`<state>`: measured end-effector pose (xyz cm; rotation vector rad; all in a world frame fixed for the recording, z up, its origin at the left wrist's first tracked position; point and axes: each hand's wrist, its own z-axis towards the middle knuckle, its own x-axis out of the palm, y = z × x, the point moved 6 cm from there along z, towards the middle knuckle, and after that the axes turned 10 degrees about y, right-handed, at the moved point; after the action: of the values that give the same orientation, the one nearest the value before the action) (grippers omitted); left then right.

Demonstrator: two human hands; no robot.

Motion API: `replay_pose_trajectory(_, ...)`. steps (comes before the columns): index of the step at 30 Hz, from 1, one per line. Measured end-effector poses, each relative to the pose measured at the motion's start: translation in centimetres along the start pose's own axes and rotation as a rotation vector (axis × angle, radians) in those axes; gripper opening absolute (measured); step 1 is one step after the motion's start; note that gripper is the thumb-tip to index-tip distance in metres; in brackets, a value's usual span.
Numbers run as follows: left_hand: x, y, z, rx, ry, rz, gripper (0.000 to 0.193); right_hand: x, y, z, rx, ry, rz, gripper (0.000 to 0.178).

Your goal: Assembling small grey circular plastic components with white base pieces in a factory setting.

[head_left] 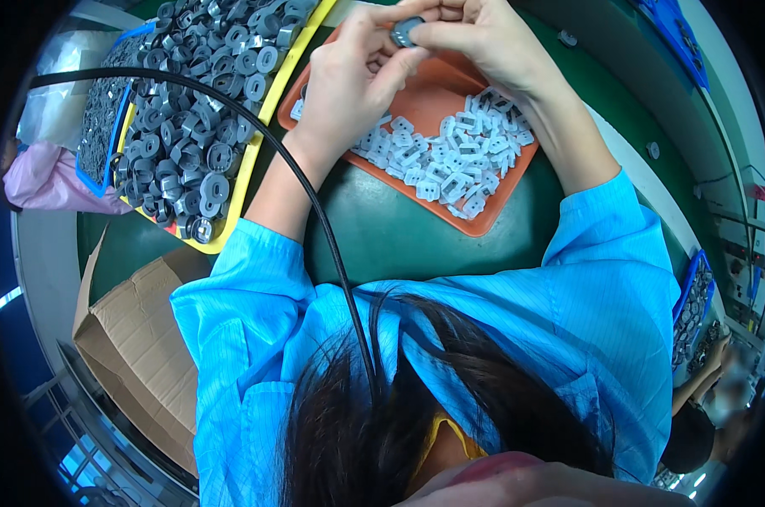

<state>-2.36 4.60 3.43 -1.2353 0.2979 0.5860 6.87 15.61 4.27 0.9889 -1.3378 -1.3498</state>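
Both my hands meet over the far part of an orange tray (481,226). Between their fingers sits a small rounded dark grey plastic part (406,32). My left hand (353,76) pinches it from the left, fingers curled. My right hand (475,38) has its thumb pressed against the part's right side, and its other fingers are partly cut off by the upper edge. Many small translucent white plastic pieces (458,165) lie heaped in the tray, below my hands. Some are partly hidden behind my left wrist.
Left of the tray, a yellow-rimmed bin (268,110) holds a heap of grey round parts (184,127). Beyond it stands a blue crate (87,173) of small dark pieces. A black cable (306,182) crosses over my left forearm. An open cardboard box (150,329) stands lower left. Another person's pink sleeve (53,177) shows far left.
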Motion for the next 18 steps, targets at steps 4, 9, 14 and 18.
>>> replay_pose_trajectory(4, -0.1, -0.3, -0.4, 0.059, -0.189, -0.065, 0.038, -0.1, -1.9, 0.4, -0.015, 0.007, 0.473, 0.021)
replay_pose_trajectory(9, 1.4, -0.4, -0.3, 0.081, -0.048, -0.294, 0.043, -1.7, -3.0, 0.6, -0.020, 0.296, 0.656, 0.019)
replay_pose_trajectory(14, -1.1, -0.3, 0.2, 0.055, -0.125, 0.220, 0.036, -6.7, -0.1, 1.8, 0.091, -0.397, -0.867, 0.018)
replay_pose_trajectory(18, -1.3, 1.2, -0.1, 0.042, -0.021, 0.668, 0.034, -12.5, -2.1, 1.3, -0.175, -0.630, -1.486, 0.017)
